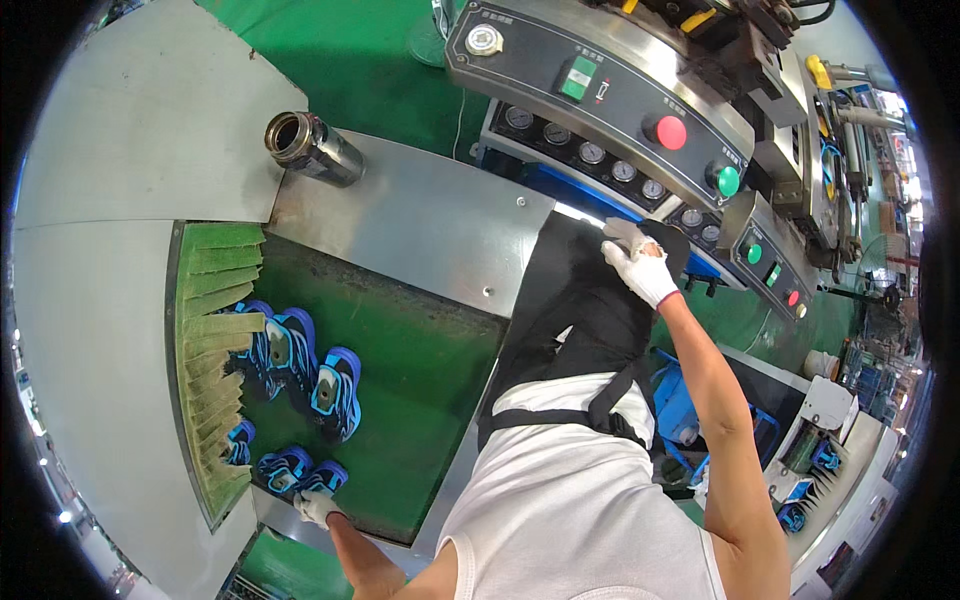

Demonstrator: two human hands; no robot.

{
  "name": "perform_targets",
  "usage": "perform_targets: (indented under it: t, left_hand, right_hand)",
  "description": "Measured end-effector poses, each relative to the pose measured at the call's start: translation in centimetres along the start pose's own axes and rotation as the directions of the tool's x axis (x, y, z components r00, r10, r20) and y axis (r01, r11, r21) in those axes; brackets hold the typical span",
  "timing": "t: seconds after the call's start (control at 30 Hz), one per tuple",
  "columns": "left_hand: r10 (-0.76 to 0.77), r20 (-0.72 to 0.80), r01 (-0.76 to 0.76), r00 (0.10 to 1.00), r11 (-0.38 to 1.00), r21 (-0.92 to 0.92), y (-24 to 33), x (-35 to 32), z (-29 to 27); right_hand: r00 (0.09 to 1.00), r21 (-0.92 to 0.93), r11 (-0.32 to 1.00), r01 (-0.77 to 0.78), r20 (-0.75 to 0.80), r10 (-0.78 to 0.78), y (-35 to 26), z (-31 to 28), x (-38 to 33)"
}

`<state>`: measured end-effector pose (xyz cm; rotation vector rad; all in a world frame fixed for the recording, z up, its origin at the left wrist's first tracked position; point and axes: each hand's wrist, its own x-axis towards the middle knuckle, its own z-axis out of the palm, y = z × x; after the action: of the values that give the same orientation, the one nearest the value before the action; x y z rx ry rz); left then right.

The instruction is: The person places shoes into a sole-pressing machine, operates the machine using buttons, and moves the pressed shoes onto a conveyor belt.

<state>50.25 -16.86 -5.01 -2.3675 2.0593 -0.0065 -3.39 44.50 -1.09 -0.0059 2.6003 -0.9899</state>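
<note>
My left hand point(318, 508), in a white glove, is at the near edge of a green conveyor belt point(420, 400). It sits right beside a blue and black sports shoe point(326, 478); whether its fingers grip anything is hidden. Another such shoe point(284, 467) lies next to that one. Farther up the belt stand more blue shoes, one of them a shoe point(337, 392) with a grey-green tongue. My right hand point(642, 262), also gloved in white, lies with fingers apart over my black apron point(590, 290), holding nothing.
Green bristle strips point(215, 340) hang at the mouth of a grey metal housing point(100, 330) over the belt. An uncapped dark flask point(315, 148) stands on the metal ledge point(420, 210). A machine panel point(610, 90) with buttons and gauges is ahead right. A blue frame point(690, 410) stands right.
</note>
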Motion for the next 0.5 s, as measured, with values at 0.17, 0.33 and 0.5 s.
perform_targets:
  t: [0.17,0.33,0.5]
  left_hand:
    - [0.454,0.385,-0.592,0.804,0.674,0.442,0.3,-2.4,-2.3]
    - [0.645,0.386,-0.584,0.659,0.763,-0.277,9.0,-16.1,-4.7]
    - [0.715,0.149,-0.629,0.683,0.68,-0.376,16.9,-24.8,-4.3]
  right_hand:
    - [0.997,0.042,0.997,0.066,-0.047,-0.064,0.5,0.7,-0.6]
    - [0.991,-0.011,0.996,0.093,-0.093,-0.093,1.2,0.6,-1.2]
    - [0.982,0.075,0.991,0.115,-0.159,-0.102,0.8,-0.2,-1.9]
